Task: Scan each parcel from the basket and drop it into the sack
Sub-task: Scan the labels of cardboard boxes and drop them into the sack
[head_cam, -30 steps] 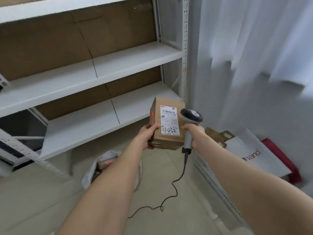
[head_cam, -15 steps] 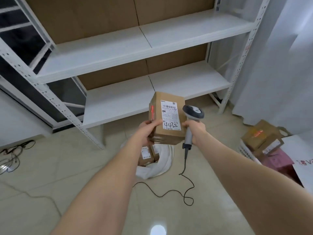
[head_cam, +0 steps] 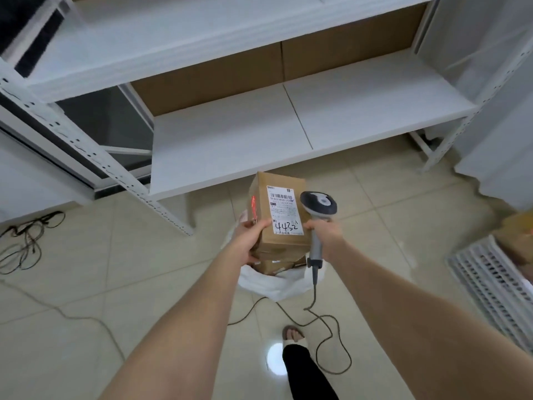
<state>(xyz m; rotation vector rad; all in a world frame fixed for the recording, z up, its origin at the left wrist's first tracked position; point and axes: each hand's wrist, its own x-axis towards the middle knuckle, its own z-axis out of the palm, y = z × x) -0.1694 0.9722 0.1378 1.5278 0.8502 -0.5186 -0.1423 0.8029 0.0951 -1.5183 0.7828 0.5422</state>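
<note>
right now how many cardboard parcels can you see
3: the held parcel in the left hand, a second parcel inside the sack beneath, a third parcel at the right edge by the basket. Others may be hidden.

Your brown parcel [head_cam: 284,242] carries a white label [head_cam: 286,209], black-inked; beside it your grey scanner [head_cam: 318,207], below it the white sack [head_cam: 271,284].

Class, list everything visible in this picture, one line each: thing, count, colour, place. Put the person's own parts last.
held parcel: one, brown, above the sack
scanner: one, grey, beside the parcel
sack: one, white, floor, below the parcel
parcels in sack: at least one, brown
basket: one, white, right edge
shelving: one, white, behind
cable bundle: one, dark, floor left
foot: one, sandalled, floor
left hand: one, gripping the parcel
right hand: one, gripping the scanner
</note>
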